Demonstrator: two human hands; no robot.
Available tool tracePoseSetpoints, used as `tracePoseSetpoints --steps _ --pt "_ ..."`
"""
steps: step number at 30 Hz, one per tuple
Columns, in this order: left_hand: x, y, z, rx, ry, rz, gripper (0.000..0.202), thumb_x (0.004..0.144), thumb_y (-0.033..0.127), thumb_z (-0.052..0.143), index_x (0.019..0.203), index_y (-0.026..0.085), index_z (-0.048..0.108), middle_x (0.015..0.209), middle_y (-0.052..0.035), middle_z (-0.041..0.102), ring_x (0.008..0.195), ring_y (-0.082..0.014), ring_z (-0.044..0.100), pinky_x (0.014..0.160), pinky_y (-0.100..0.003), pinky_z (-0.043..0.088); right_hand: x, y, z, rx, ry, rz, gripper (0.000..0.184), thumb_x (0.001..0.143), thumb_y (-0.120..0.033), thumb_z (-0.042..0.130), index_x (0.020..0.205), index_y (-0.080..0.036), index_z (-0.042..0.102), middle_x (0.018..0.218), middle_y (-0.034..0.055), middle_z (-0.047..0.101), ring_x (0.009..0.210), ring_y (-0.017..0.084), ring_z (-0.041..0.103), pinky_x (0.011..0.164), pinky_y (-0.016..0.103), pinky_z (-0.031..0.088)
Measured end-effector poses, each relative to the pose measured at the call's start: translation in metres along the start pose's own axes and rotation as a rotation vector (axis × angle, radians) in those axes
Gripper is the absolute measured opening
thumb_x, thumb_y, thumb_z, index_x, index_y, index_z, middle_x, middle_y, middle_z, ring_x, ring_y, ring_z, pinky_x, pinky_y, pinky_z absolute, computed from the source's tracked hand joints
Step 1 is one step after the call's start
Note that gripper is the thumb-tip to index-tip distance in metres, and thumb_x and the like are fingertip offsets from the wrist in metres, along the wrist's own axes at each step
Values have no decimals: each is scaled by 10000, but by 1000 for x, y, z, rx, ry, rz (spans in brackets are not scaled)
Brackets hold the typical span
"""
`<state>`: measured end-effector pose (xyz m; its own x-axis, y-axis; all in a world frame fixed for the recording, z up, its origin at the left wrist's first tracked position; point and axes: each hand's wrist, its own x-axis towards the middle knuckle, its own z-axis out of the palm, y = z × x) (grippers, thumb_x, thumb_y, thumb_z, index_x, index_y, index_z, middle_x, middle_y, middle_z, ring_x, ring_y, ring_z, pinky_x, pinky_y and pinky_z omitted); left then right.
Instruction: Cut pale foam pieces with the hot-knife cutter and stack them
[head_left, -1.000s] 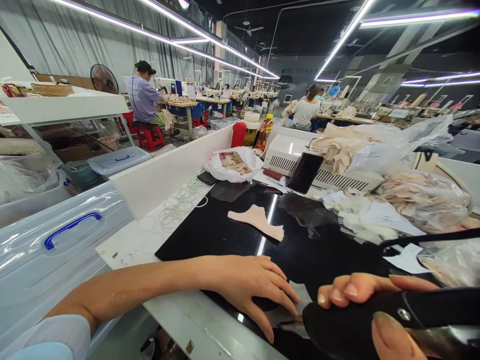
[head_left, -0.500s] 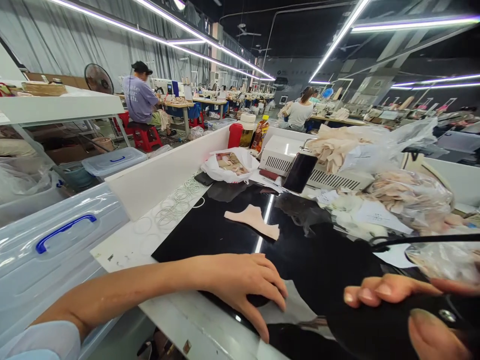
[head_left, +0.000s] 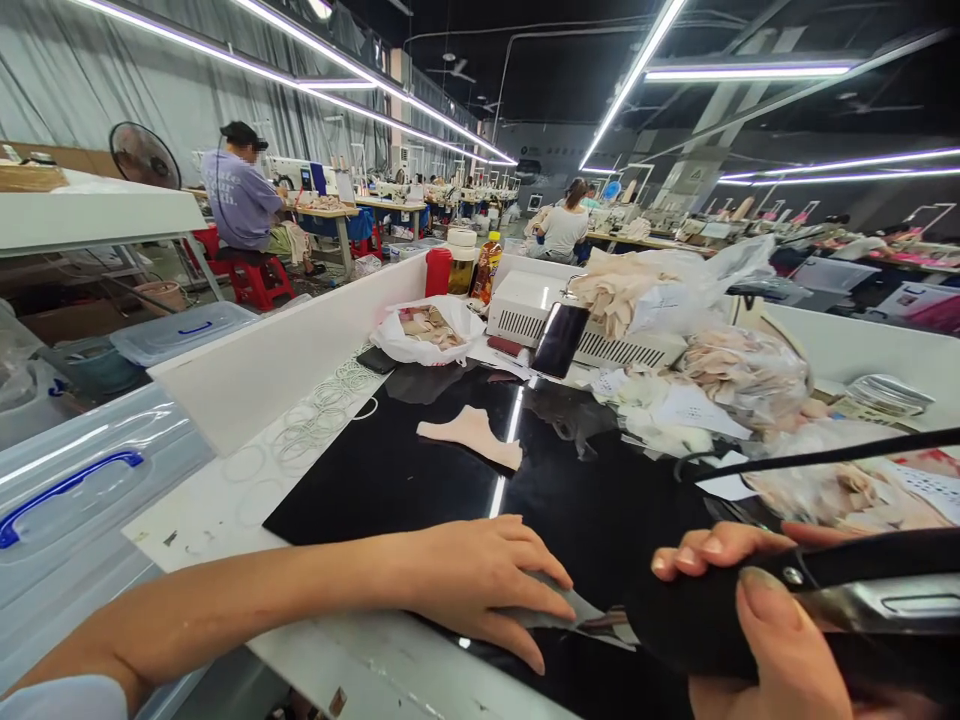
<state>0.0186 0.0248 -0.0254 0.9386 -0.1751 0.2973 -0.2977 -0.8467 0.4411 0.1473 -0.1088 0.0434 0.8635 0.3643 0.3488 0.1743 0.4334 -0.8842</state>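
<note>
Left hand: the left hand point(head_left: 469, 575) lay palm down at lower centre, fingers spread and slightly bent, gripping nothing; it covered part of the grey piece.
Right hand: at lower right, the right hand point(head_left: 784, 635) was closed around the black tool point(head_left: 675, 620), thumb on the near side, fingers on the far side.
Grey piece: the grey piece point(head_left: 583, 610), thin, lay on the black sheet point(head_left: 405, 495) at lower centre; its right end met the tool's nose in view. Contact there could not be told.
Tool: nose pointed left; bright metal part along its right portion. A black cord point(head_left: 817, 455) ran above it to the right edge.
Pink piece: the pink piece point(head_left: 472, 437) lay on the sheet mid-frame, well apart from both hands.
Worktop: the white worktop point(head_left: 191, 525) carried the sheet; rings point(head_left: 304, 425) lay on it left of the sheet.
Far edge: white bag point(head_left: 390, 345), open, with cloth inside; phone point(head_left: 561, 340) tilted near the vented box point(head_left: 514, 295); bagged cloth point(head_left: 742, 375) right of centre.
Background: a co-worker point(head_left: 240, 205) sat at upper left.
</note>
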Motion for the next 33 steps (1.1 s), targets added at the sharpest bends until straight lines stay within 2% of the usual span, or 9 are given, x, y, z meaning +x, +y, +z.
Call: tracePoseSetpoints --steps 3,9,13,17,24,29,33 --pt "-2 0 -1 4 12 13 407 951 418 657 1243 136 694 1377 -137 620 1237 -267 572 1106 -374 413 -1 -1 0 10 23 -1 438 627 -288 850 992 -251 609 772 -22 605 724 211 586 627 385 572" --pt "-2 1 -2 -1 29 21 429 920 394 705 1267 143 679 1362 -134 626 1240 -270 570 1104 -361 415 -2 1 -2 -32 -39 -4 400 709 -313 840 1026 -261 602 786 -20 618 708 206 614 637 392 588" --pt "-3 1 -2 13 31 23 406 931 409 687 1248 154 681 1355 -130 633 1225 -265 576 1106 -378 420 2 2 -5 -10 -16 -26 399 690 -316 846 1006 -256 609 770 -17 612 715 207 606 624 384 584" --pt "-3 1 -2 19 33 20 389 938 401 682 1243 159 683 1355 -129 631 1242 -265 573 1155 -403 366 6 1 -12 -10 45 -27 452 627 -315 861 992 -267 599 781 -28 603 728 202 588 624 371 578" --pt "-5 0 -2 38 38 34 392 949 416 663 1240 157 697 1356 -121 627 1229 -248 570 1140 -368 379 5 0 -14 -63 32 -80 384 680 -317 843 976 -253 608 767 -9 630 663 200 617 610 389 596" --pt "-5 0 -2 32 48 43 398 944 412 669 1238 145 701 1342 -118 632 1209 -246 575 1141 -367 379 11 -7 -16 -42 67 -20 456 608 -327 859 985 -271 608 777 -28 619 715 200 595 623 364 593" --pt "-4 0 -2 30 45 43 396 936 415 680 1235 157 700 1333 -122 637 1210 -249 573 1128 -367 395 15 -8 -21 -45 109 -29 476 555 -335 847 957 -276 597 760 -40 597 691 198 555 614 369 568"
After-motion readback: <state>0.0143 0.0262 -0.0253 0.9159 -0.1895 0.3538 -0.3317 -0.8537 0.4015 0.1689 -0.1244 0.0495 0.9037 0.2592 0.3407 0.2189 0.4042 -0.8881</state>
